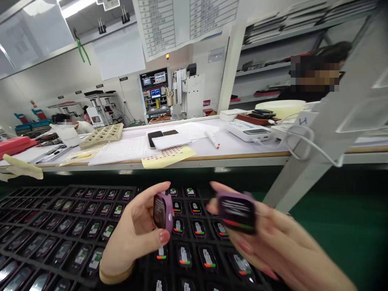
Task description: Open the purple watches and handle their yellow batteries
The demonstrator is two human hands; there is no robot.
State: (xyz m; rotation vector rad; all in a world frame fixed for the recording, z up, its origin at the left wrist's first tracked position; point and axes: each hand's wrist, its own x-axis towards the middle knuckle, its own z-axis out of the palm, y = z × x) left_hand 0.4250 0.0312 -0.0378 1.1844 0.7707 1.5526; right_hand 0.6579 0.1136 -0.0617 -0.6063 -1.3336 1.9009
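Note:
My left hand (133, 226) pinches a purple smartwatch case (169, 216) between thumb and forefinger, its dark screen turned sideways to the left. In my right hand (266, 242), blurred by motion, is another purple smartwatch (237, 212), without a visible strap; its lit screen shows white text and a red and green bar. Both hands are over a black compartment tray (190, 234) that holds rows of similar watches, many with lit screens. Part of the tray and some watches are hidden behind my hands and wrists.
A second black tray (68, 188) of watches lies to the left. Beyond is a shelf (130, 161) with papers, a phone (154, 139), a yellow sticker sheet (169, 157), a marker (213, 139) and a white device (247, 132). A slanted metal post (315, 161) stands at right; other people sit beyond.

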